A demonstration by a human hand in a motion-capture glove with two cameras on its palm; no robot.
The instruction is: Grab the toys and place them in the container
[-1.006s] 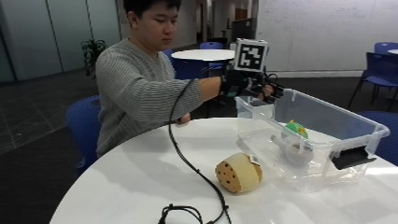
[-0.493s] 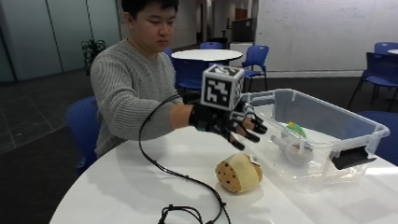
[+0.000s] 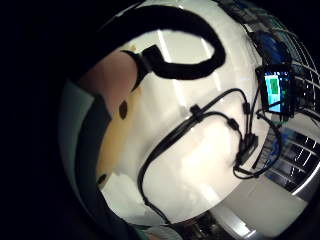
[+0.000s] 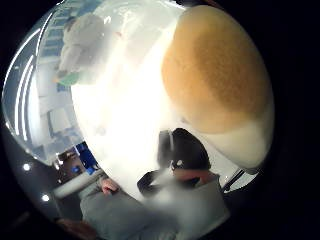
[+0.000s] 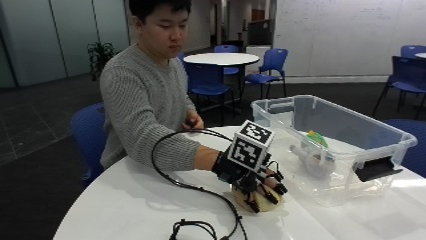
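A round tan and cream plush toy (image 5: 267,204) lies on the white round table (image 5: 133,210), just in front of the clear plastic container (image 5: 346,172). My gloved right hand (image 5: 254,180) sits on top of the toy with its fingers curled down over the toy's front. The toy fills much of the thumb side palm view (image 4: 220,75) and shows beside the palm in the little finger side view (image 3: 117,135). Inside the container lie a green and yellow toy (image 5: 317,138) and a white toy (image 5: 318,164).
A black cable (image 5: 193,227) runs from the glove across the table toward the near edge. The container's black latch (image 5: 376,170) sticks out at its near end. Blue chairs (image 5: 86,135) and another table (image 5: 219,59) stand behind the person.
My hand has come down from above the table in front of the container onto the plush toy, and its fingers have gone from spread in the air to curled over the toy.
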